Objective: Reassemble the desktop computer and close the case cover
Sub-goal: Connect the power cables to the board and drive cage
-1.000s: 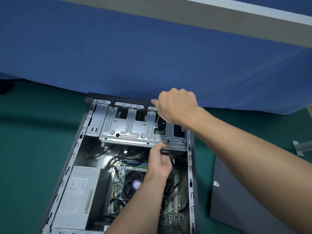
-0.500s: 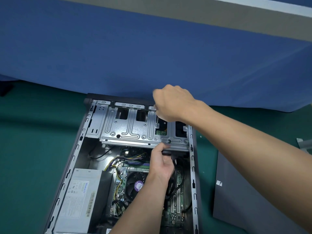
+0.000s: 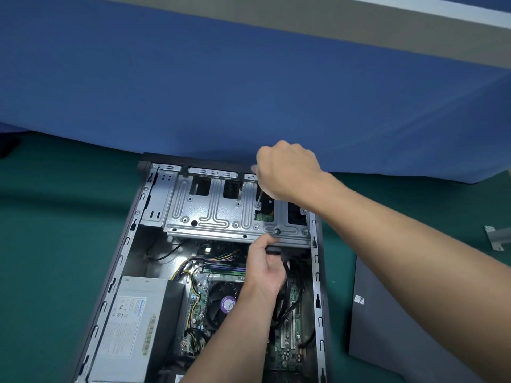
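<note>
Beneath right hand (image 3: 287, 172), ribbed metal cage (image 3: 215, 214)

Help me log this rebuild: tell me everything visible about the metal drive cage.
The drive cage is bare silver stamped sheet metal with raised ribs, round holes and rectangular cutouts; a green circuit board shows through one. It lies flat across the far end of the open computer case. The right hand holds a screwdriver tip-down on a screw in its top. The left hand grips a black part under its near edge, thumb against that edge.
</note>
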Demonstrator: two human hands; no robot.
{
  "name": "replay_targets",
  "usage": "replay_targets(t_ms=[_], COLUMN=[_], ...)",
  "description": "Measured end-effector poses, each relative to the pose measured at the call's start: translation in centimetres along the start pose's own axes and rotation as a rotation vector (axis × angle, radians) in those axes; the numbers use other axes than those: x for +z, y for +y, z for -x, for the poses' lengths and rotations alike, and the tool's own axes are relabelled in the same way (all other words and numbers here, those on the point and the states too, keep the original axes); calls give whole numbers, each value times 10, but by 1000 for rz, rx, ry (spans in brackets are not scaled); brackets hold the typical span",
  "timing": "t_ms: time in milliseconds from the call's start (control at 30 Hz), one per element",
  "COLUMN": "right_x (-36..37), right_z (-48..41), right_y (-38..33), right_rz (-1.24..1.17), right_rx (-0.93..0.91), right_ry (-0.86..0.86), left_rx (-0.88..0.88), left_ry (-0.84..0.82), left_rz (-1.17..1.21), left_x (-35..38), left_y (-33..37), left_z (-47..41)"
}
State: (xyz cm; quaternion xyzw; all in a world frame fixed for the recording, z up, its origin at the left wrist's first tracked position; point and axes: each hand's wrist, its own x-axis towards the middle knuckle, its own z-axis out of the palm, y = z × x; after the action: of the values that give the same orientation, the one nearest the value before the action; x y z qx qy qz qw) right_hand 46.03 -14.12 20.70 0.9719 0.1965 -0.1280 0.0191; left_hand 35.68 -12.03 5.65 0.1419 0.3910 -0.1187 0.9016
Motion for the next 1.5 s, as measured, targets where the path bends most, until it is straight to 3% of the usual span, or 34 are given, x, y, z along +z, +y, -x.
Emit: replay_targets(t_ms=[67,167,267,367,467,567,633,733,833,900,1000,1133,1267,1367,1500], right_x=[3,-4,-4,1,4,-3,-3,2,-3,-8,-9,-1,-6,-7,0], right_z=[0,-1,-1,3,2,0,0,1,-2,-5,-4,-2,-2,0,-2], right_y=[1,6,8,4,4,6,5,1,1,3,2,-1,3,2,-1], right_rz=[17,-51,-60,-3,24,-15,-11,22,94,51,17,83,39,59,86], right_rx=[21,-27,-122,-60,-9,-110,-162,-86,-14,-72,-159,-63,-120,-195,-74], right_ry=[1,-196,-74,62,-17,-150,-56,53,-61,-142,-58,45,-159,-71,40], left_rx=[-8,-10,-17,-11,-10,4,9,0,-3,2,-4,-11,-11,-17,-18], left_ry=[-8,-7,-2,-1,3,8,13,6,1,5,8,-2,13,16,13], left_rz=[-4,-11,-10,-10,-7,2,-5,9,11,2,11,11,10,22,-1], left_x=[1,1,1,1,1,1,0,0,0,-1,0,0,1,1,-1], left_y=[0,1,0,0,0,0,-1,-1,-1,-1,-1,0,0,0,1], left_z=[1,2,3,3,2,0,-1,-1,-1,-1,-1,0,1,2,1])
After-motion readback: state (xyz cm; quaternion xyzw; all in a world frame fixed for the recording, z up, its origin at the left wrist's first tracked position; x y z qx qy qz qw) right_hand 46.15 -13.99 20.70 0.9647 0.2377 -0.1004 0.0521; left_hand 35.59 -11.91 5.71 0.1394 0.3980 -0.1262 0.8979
